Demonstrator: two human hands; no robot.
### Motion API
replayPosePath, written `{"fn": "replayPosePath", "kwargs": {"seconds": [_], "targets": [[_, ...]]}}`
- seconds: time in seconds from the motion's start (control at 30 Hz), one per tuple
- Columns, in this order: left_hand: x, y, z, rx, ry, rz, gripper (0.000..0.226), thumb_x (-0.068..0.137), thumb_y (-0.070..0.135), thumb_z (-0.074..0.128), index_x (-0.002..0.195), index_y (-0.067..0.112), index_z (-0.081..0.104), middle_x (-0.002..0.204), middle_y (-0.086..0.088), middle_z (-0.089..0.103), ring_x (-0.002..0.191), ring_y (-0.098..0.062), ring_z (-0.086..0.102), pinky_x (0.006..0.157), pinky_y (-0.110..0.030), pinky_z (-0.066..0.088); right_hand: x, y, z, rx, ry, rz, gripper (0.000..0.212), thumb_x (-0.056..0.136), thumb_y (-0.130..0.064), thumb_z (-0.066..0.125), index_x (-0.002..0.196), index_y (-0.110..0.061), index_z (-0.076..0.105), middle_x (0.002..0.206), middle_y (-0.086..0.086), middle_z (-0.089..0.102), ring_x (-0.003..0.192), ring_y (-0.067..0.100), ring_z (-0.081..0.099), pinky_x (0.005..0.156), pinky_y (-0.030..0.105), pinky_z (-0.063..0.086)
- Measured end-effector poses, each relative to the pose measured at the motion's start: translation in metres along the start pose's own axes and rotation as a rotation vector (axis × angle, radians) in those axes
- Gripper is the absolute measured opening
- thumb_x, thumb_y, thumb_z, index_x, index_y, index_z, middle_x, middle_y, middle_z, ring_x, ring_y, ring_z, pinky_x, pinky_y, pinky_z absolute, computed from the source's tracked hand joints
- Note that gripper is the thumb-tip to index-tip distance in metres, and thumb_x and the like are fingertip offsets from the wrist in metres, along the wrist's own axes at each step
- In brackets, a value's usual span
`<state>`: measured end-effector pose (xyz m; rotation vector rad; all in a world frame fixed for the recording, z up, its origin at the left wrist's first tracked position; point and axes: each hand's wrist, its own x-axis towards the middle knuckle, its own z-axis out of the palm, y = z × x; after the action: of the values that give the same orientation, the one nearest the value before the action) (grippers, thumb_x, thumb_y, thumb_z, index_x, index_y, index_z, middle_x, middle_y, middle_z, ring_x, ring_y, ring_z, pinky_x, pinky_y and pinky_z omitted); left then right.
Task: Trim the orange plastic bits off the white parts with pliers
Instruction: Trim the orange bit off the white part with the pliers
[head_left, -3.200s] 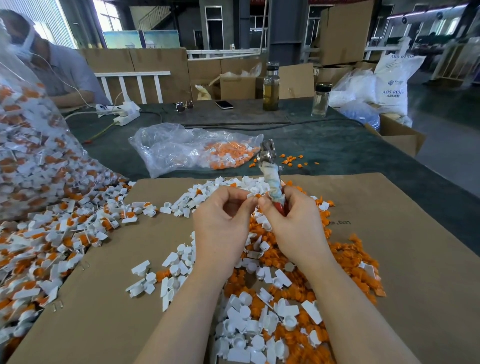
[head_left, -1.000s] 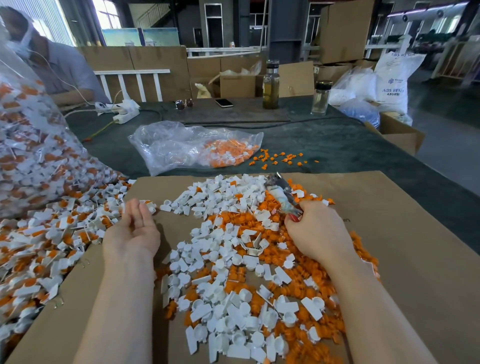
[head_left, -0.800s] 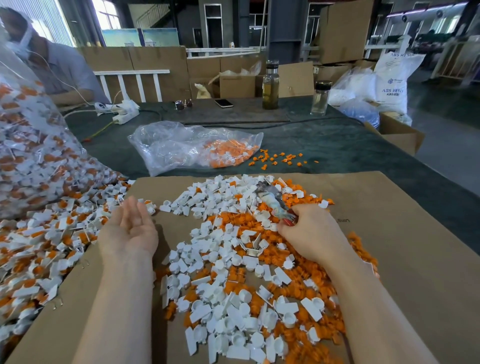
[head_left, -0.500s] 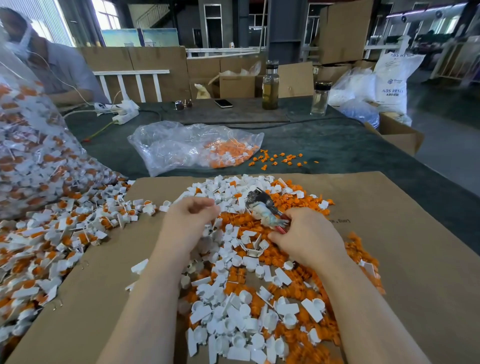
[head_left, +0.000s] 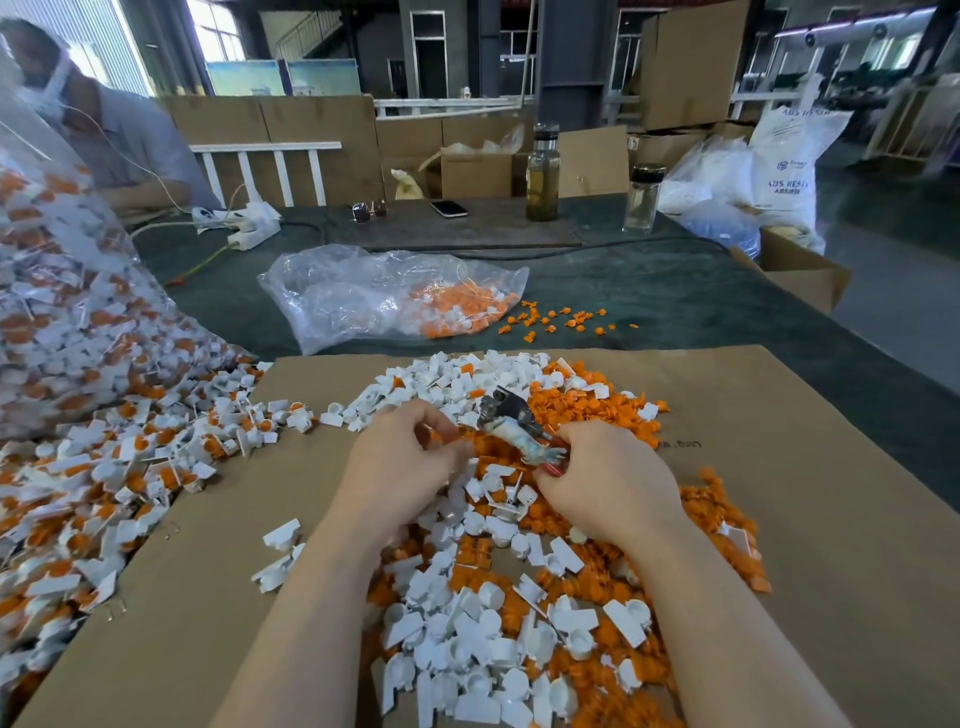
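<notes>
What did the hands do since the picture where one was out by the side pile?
The left hand came back from the left pile to the middle, fingers now curled as if pinching a small part, meeting the pliers. The right hand kept its grip on the pliers, tilting their head leftward. The plastic bag stayed put.

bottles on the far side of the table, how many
2. A taller bottle with yellowish liquid stands near the phone; a shorter dark-capped bottle stands to its right. None seems hidden.
</notes>
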<state>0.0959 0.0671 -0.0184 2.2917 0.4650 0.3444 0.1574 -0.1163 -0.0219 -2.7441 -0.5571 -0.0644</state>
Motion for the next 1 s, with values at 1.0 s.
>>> {"fn": "replayPosePath", "kwargs": {"seconds": [1.0], "targets": [[-0.013, 0.031, 0.015, -0.587, -0.024, 0.026, 0.003, 0.089, 0.027, 0.073, 0.087, 0.025, 0.074, 0.077, 0.008, 0.076, 0.071, -0.003, 0.071, 0.064, -0.011, 0.052, 0.001, -0.01, -0.006, 0.78, 0.204, 0.031, 0.023, 0.078, -0.043, 0.075, 0.078, -0.025, 0.061, 0.068, -0.012, 0.059, 0.06, -0.003, 0.055, 0.054, 0.017, 0.038]]}}
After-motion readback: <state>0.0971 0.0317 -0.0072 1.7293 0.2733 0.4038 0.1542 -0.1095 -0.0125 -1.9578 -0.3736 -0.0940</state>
